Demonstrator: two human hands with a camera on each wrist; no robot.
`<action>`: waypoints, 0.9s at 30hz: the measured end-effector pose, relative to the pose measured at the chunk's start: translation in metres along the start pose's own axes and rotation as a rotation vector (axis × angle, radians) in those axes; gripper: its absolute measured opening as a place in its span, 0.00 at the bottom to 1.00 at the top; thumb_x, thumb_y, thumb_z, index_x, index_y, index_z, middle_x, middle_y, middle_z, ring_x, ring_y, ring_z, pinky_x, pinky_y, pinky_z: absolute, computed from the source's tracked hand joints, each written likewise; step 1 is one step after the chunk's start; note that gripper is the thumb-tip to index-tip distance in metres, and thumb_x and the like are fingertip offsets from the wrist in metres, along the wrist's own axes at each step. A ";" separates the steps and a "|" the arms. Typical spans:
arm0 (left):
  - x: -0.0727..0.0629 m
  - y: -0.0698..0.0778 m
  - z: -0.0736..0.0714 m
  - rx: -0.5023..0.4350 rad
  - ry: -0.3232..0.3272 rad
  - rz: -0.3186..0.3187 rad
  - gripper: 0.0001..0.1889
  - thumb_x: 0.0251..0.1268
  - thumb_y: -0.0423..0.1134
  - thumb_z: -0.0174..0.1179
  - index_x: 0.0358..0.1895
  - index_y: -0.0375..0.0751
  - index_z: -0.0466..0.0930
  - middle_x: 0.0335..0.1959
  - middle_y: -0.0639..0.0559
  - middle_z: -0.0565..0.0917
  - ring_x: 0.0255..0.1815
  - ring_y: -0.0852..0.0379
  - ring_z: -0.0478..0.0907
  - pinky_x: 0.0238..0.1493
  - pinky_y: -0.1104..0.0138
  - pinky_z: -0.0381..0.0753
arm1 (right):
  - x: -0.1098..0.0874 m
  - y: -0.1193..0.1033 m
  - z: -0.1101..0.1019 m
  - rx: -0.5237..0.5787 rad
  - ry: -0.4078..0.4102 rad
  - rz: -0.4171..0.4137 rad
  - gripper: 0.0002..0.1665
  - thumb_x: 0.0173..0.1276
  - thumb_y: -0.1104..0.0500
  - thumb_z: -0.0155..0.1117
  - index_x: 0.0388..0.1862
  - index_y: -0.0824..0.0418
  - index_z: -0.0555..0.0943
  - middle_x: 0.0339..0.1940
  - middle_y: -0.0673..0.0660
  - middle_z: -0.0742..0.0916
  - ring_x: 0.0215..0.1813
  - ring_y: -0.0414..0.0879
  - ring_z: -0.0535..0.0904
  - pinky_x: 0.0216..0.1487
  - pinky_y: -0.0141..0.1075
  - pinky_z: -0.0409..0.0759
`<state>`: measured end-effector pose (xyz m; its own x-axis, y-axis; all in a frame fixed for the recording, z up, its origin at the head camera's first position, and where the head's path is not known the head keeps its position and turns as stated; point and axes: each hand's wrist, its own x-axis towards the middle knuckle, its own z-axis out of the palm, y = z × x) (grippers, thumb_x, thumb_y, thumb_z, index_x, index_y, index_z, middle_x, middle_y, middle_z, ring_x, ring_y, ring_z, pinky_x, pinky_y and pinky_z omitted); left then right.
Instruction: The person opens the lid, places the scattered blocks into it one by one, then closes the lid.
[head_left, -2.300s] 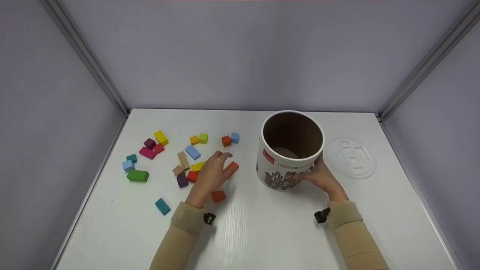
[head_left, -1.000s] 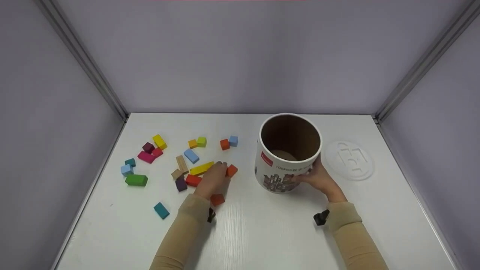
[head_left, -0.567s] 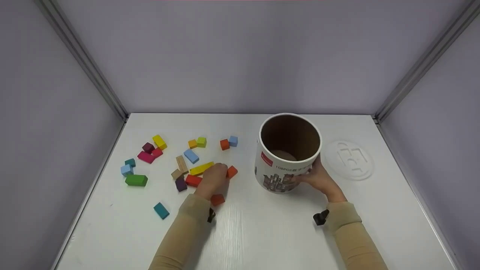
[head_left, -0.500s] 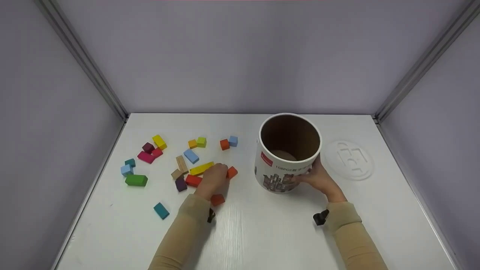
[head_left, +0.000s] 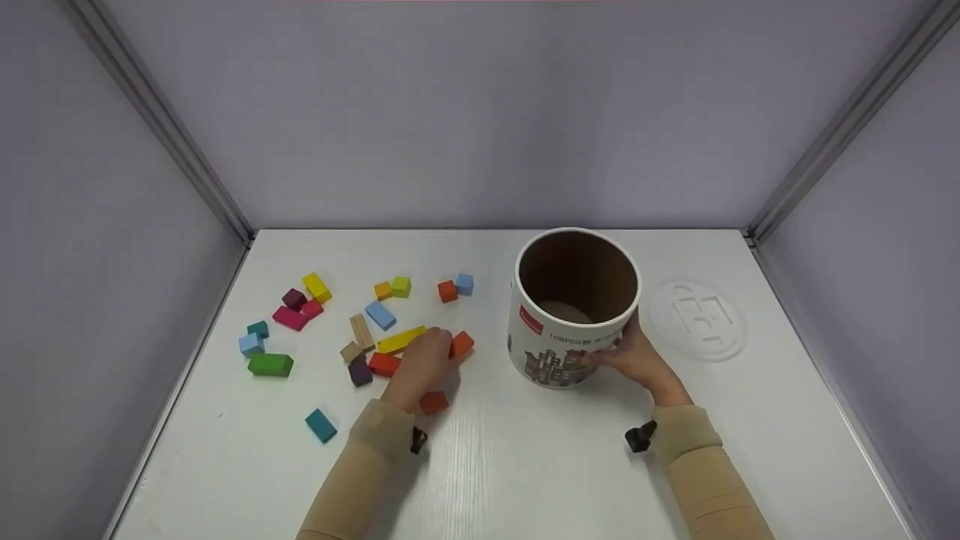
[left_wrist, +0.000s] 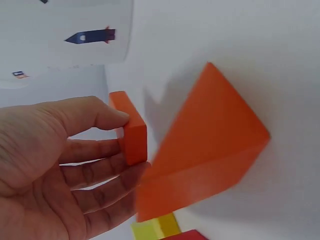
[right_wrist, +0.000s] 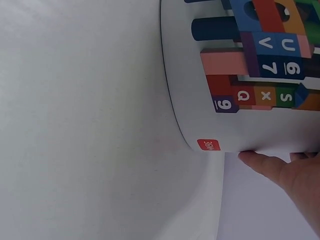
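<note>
White tabletop (head_left: 517,480) between pale grey walls (head_left: 480,112); clock directions follow the head view, 12 at the far edge. Left hand (head_left: 424,364): thumb and fingers pinch an orange block (left_wrist: 134,135) at the hand's 2 o'clock; cannot tell whether it is clear of the tabletop. Second orange block (head_left: 433,403) at the hand's 6, green block (head_left: 271,365) at 9. Right hand (head_left: 637,360) grips the white tub (head_left: 551,349) at its 4 to 5 o'clock, thumb on the near wall, other fingers partly hidden. Tub stands upright; clear disc (head_left: 697,321) lies at its 3.
</note>
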<state>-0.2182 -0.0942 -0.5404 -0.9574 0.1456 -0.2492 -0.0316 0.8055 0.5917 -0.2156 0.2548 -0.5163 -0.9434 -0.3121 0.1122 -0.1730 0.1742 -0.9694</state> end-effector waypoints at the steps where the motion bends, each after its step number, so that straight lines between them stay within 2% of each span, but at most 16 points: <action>1: -0.001 0.002 -0.001 0.020 0.017 0.011 0.17 0.63 0.39 0.67 0.53 0.41 0.78 0.38 0.49 0.76 0.40 0.50 0.73 0.50 0.60 0.78 | 0.000 0.000 0.000 -0.002 0.002 0.007 0.79 0.46 0.68 0.81 0.78 0.50 0.31 0.77 0.66 0.53 0.75 0.66 0.51 0.70 0.61 0.54; 4: -0.002 0.008 -0.001 0.106 0.076 0.068 0.19 0.61 0.39 0.69 0.54 0.38 0.79 0.38 0.48 0.77 0.38 0.51 0.73 0.51 0.61 0.78 | -0.001 0.001 0.001 0.002 0.006 0.018 0.79 0.46 0.68 0.82 0.78 0.50 0.31 0.77 0.65 0.53 0.76 0.65 0.51 0.71 0.61 0.53; 6: -0.005 0.013 -0.001 0.153 0.111 0.113 0.19 0.59 0.38 0.71 0.52 0.36 0.80 0.37 0.48 0.77 0.36 0.51 0.73 0.48 0.62 0.79 | -0.001 0.001 0.001 0.009 0.009 0.016 0.79 0.45 0.69 0.81 0.78 0.51 0.31 0.77 0.66 0.52 0.76 0.65 0.50 0.71 0.60 0.53; 8: -0.009 0.017 -0.002 0.160 0.145 0.153 0.18 0.57 0.38 0.72 0.49 0.35 0.81 0.35 0.48 0.77 0.34 0.52 0.74 0.45 0.63 0.80 | -0.001 0.001 0.001 0.010 0.013 0.011 0.79 0.44 0.70 0.82 0.78 0.52 0.32 0.77 0.66 0.52 0.76 0.65 0.50 0.72 0.59 0.53; 12: -0.018 0.026 -0.008 0.096 0.228 0.213 0.19 0.56 0.38 0.72 0.50 0.34 0.82 0.35 0.48 0.79 0.33 0.53 0.74 0.44 0.65 0.81 | 0.000 0.000 0.001 0.009 0.017 0.005 0.79 0.44 0.70 0.82 0.78 0.54 0.32 0.77 0.67 0.52 0.76 0.66 0.50 0.72 0.58 0.53; 18: -0.031 0.040 -0.022 -0.046 0.359 0.286 0.22 0.56 0.37 0.71 0.55 0.36 0.81 0.43 0.46 0.82 0.40 0.52 0.80 0.48 0.64 0.82 | 0.000 -0.002 0.001 -0.015 0.032 0.043 0.80 0.44 0.68 0.82 0.78 0.54 0.31 0.77 0.67 0.52 0.76 0.66 0.50 0.71 0.61 0.52; 23: -0.038 0.054 -0.034 -0.108 0.492 0.406 0.22 0.56 0.36 0.70 0.54 0.34 0.80 0.47 0.44 0.81 0.45 0.51 0.82 0.48 0.63 0.83 | 0.000 -0.002 0.001 -0.020 0.036 0.041 0.80 0.44 0.68 0.83 0.78 0.55 0.31 0.77 0.66 0.52 0.76 0.65 0.49 0.71 0.62 0.51; 27: -0.041 0.067 -0.043 -0.126 0.582 0.512 0.21 0.56 0.35 0.70 0.53 0.33 0.80 0.47 0.44 0.81 0.45 0.52 0.82 0.47 0.65 0.82 | 0.000 -0.002 0.001 -0.021 0.037 0.043 0.80 0.44 0.69 0.82 0.78 0.55 0.30 0.78 0.66 0.51 0.76 0.65 0.48 0.71 0.62 0.50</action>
<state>-0.1936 -0.0705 -0.4576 -0.8571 0.1286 0.4989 0.4549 0.6434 0.6157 -0.2148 0.2538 -0.5147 -0.9599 -0.2690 0.0792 -0.1377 0.2062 -0.9688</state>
